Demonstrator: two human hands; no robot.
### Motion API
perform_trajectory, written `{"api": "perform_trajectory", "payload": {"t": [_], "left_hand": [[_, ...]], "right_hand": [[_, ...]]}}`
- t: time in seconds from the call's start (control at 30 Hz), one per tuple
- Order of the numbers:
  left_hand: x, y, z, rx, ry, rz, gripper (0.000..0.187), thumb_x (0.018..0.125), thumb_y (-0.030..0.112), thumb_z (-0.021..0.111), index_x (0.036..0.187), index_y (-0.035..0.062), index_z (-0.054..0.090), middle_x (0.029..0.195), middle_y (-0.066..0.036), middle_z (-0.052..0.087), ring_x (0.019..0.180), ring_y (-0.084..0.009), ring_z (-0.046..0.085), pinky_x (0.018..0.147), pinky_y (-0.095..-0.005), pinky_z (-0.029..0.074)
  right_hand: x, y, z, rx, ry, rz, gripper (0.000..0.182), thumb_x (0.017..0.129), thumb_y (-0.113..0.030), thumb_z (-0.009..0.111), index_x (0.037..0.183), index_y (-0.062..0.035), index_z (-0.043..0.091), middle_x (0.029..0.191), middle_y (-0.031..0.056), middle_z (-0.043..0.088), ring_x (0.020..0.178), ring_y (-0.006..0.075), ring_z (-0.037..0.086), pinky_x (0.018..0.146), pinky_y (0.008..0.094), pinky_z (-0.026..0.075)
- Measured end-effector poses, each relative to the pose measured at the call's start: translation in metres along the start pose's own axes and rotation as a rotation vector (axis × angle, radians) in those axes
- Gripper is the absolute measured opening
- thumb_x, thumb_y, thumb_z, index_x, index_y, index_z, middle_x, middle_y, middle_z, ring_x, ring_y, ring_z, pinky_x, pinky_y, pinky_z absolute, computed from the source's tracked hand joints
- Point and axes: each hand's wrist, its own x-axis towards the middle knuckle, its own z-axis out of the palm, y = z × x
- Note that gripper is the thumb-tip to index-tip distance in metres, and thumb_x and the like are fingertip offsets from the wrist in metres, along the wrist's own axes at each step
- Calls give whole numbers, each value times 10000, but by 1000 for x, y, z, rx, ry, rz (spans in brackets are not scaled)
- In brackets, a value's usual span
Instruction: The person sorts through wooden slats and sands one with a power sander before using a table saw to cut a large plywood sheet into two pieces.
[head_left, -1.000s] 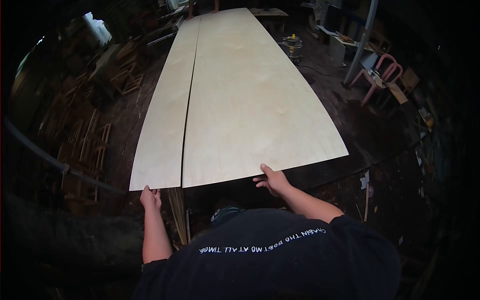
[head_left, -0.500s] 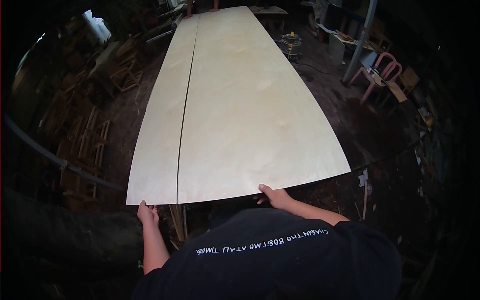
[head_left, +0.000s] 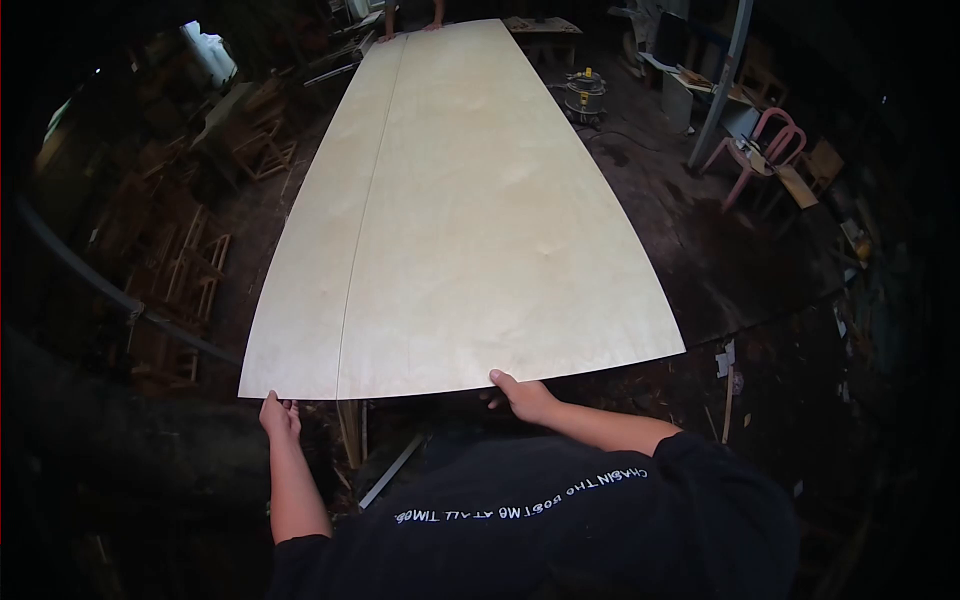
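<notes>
Two pale wooden sheets lie side by side, a narrow one [head_left: 310, 250] on the left and a wide one [head_left: 500, 220] on the right, with only a thin seam between them. My left hand [head_left: 281, 415] grips the near edge of the narrow sheet close to its left corner. With the thumb on top, my right hand [head_left: 522, 397] holds the near edge of the wide sheet; its fingers are partly hidden below. At the far end, another person's hands [head_left: 433, 25] rest on the sheets' edge.
A yellow-topped canister machine [head_left: 585, 95] stands on the floor beyond the right edge. Farther right are a metal post [head_left: 722, 85] and a pink chair [head_left: 745, 160]. Wooden frames [head_left: 195, 265] are piled at left, near a slanting bar [head_left: 85, 275].
The dark gap between the sheets has narrowed to a thin line. The wide sheet's near end and both my hands have shifted left in view.
</notes>
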Motion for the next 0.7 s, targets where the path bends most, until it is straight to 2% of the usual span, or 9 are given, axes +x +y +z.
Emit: {"api": "perform_trajectory", "payload": {"t": [0.13, 0.23, 0.53, 0.63, 0.7], "left_hand": [[1, 13, -8, -21, -5, -22, 246, 1054, 198, 544, 1232, 29, 554, 1111, -112, 637, 936, -233, 638, 714, -355, 523], [-1, 4, -12, -30, 22, -46, 264, 1052, 194, 547, 1254, 25, 549, 1123, -115, 638, 946, -236, 640, 715, -354, 524], [-35, 27, -35, -32, 62, -52, 282, 1040, 183, 556, 1271, 23, 539, 1133, -120, 635, 957, -245, 637, 720, -365, 530], [-46, 41, -44, -39, 63, -50, 284, 1040, 183, 555, 1275, 26, 537, 1133, -125, 635, 964, -253, 642, 731, -381, 541], [-42, 23, -53, -50, 46, -55, 286, 1039, 184, 556, 1278, 28, 536, 1134, -127, 634, 972, -260, 645, 740, -395, 551]], "right_hand": [[-8, -15, 5, -26, -13, 10, 709, 1077, -593, 319, 1152, -38, 754, 1001, 78, 752, 995, 170, 661, 1011, 310, 442], [-8, -6, 7, -18, -23, 29, 731, 1054, -631, 321, 1158, -54, 757, 1001, 85, 745, 1026, 206, 648, 1015, 324, 435], [-40, -3, 26, 81, -73, 111, 711, 1033, -656, 393, 1111, -51, 760, 967, 68, 704, 978, 182, 614, 971, 307, 442], [-54, -8, 32, 109, -77, 160, 652, 1064, -573, 406, 1078, -22, 753, 947, 67, 709, 959, 164, 620, 958, 318, 462], [-47, 16, 32, 137, -101, 150, 681, 1034, -637, 418, 1100, -51, 757, 988, 75, 698, 982, 171, 605, 956, 306, 451]]}}
